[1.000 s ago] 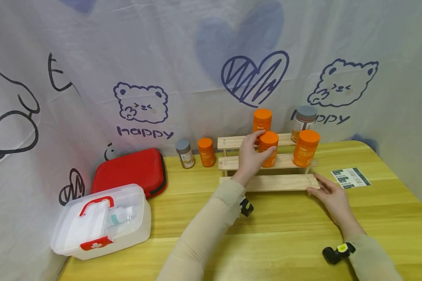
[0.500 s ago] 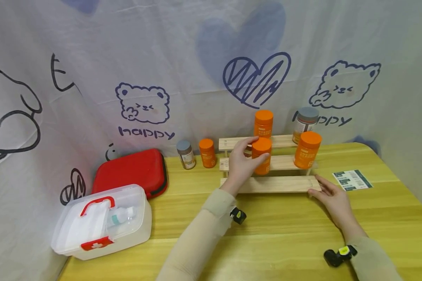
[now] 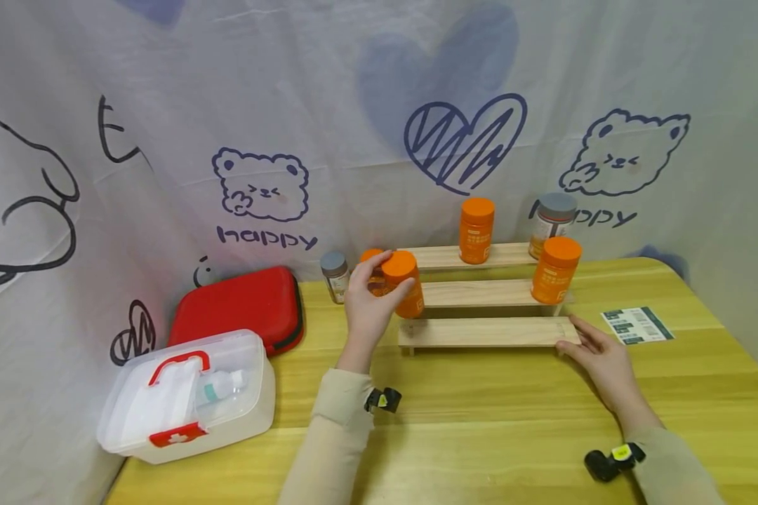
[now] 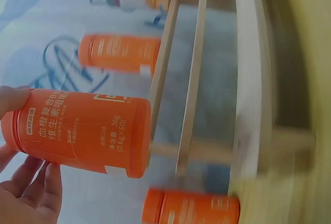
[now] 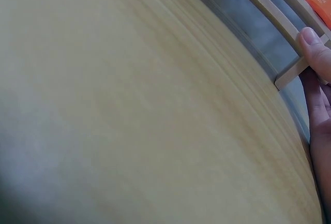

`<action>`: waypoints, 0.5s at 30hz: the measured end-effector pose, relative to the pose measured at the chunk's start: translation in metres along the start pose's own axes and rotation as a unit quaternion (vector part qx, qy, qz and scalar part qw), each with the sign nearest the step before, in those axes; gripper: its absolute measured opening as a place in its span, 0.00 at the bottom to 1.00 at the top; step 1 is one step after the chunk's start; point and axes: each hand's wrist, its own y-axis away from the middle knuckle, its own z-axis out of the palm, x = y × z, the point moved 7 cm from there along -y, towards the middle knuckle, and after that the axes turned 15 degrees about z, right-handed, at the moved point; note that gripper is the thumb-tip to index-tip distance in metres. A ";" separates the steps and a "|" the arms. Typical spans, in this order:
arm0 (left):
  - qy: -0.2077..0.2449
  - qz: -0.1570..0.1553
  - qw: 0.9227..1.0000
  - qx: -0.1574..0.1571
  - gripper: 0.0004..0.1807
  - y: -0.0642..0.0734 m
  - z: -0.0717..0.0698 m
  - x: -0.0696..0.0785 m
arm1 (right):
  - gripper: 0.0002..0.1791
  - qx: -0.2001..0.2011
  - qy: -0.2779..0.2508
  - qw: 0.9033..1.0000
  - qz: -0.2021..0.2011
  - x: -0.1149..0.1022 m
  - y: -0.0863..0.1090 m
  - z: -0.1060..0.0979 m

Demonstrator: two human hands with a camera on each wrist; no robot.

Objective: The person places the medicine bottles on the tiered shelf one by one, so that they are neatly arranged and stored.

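Observation:
My left hand (image 3: 364,308) grips an orange jar (image 3: 412,301) by its upper part, just off the left end of a three-step wooden rack (image 3: 486,332). The left wrist view shows that jar (image 4: 83,131) with thumb and fingers around its lid end. At the rack's right front corner, my right hand (image 3: 606,361) pinches the lowest step; its thumb (image 5: 316,53) lies on the wood. Another orange jar (image 3: 476,231) and a grey-lidded jar (image 3: 551,228) stand on the top step. On the middle step's right is an orange jar (image 3: 554,272).
Behind my left hand, an orange jar (image 3: 372,258), partly hidden, and a grey-lidded jar (image 3: 335,270) stand on the table. Farther left are a red case (image 3: 234,308) and a clear first-aid box (image 3: 240,421). A printed card (image 3: 638,325) lies right of the rack.
My left hand has lifted the orange jar off the middle step and carried it left, past the rack's end. My right hand stays at the rack's right corner.

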 end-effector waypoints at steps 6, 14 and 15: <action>-0.037 -0.012 0.998 0.048 0.27 0.008 -0.036 -0.017 | 0.42 0.003 0.010 1.000 0.002 -0.001 0.001 -0.002; -0.094 -0.048 0.990 0.097 0.27 0.019 -0.072 -0.043 | 0.42 0.007 0.021 1.000 0.002 -0.001 0.002 -0.002; -0.100 -0.053 0.988 0.103 0.27 0.021 -0.076 -0.046 | 0.42 0.006 0.020 1.000 0.002 -0.001 0.001 -0.002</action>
